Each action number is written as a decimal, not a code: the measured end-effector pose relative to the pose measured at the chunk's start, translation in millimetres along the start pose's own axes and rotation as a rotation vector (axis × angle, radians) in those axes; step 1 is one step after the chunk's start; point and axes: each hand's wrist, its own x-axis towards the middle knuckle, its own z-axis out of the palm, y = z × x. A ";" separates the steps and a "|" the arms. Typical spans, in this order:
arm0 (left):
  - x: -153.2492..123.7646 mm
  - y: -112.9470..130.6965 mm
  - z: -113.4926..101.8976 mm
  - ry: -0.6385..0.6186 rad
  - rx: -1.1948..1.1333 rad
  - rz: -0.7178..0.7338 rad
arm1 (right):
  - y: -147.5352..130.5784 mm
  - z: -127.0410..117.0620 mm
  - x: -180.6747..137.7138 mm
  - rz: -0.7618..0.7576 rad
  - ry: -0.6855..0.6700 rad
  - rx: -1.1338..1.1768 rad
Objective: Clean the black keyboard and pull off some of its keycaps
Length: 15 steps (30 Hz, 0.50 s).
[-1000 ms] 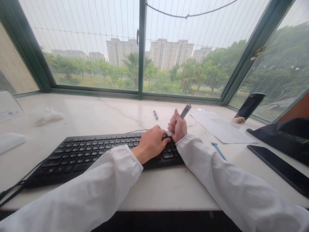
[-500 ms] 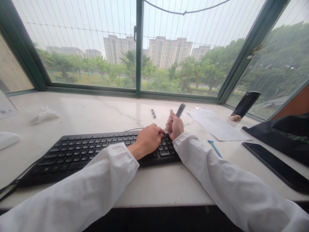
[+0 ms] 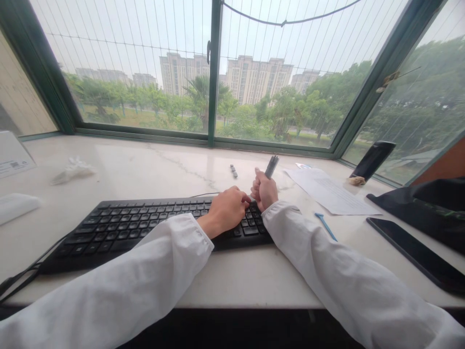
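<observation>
Dark slender tool [image 3: 271,166], tilted near upright over the right end of the black keyboard [image 3: 145,228], clenched in the fisted right hand [image 3: 264,190]. Left hand [image 3: 227,209] just beside it, fingers curled onto the keys; whether it grips anything cannot be told. Paper sheet [image 3: 327,190] lies rightward on the tabletop [image 3: 145,169].

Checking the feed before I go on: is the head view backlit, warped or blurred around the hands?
Head view: bright overcast window behind, but the left hand, right hand and keyboard are evenly lit, with soft shadows; the wide lens bows the window frame and desk edge; both hands and the dark tool look sharp, no glare on them.
</observation>
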 end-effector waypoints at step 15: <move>2.8 -2.8 -5.0 0.008 -0.021 -0.023 | -0.4 0.5 -9.4 -0.084 -0.170 -0.007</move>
